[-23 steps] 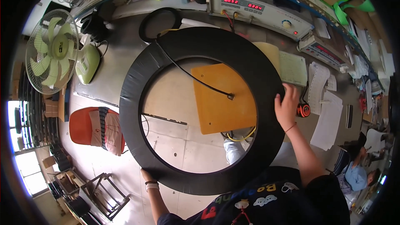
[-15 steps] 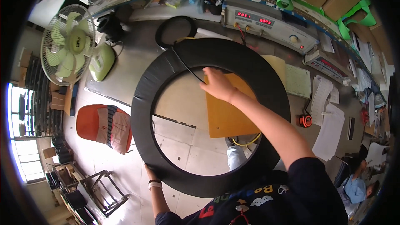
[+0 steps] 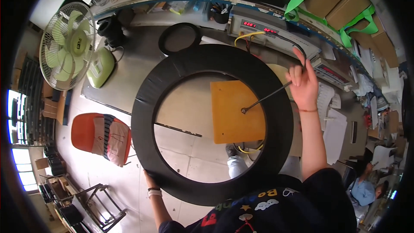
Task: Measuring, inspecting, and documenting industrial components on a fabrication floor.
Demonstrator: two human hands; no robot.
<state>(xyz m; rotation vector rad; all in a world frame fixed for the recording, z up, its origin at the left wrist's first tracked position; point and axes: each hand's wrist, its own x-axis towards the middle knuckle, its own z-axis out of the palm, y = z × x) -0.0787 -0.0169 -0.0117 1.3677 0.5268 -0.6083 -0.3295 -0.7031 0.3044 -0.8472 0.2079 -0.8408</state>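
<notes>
While the left hand (image 3: 149, 179) hid its grip, the right hand (image 3: 304, 85), half curled round the cord (image 3: 266, 99), had cleared the big ring's (image 3: 144, 118) far left.

Large flat matte-black ring (image 3: 144, 116), slightly creased on its left side, in front of person. Left hand (image 3: 148, 179) at its lower-left outer edge, fingers mostly hidden. Right hand (image 3: 303, 87) raised over ring's right side, fingers around thin black cable (image 3: 268, 96). Cable runs from hole in flat orange-yellow board (image 3: 233, 126), over ring, to hand; yellow wire (image 3: 246, 35) at far end. Smaller black ring (image 3: 162, 39) on grey bench (image 3: 123, 67), just beyond large one. Pale-green plastic fan (image 3: 101, 70) left, orange chair (image 3: 81, 132) below it.
</notes>
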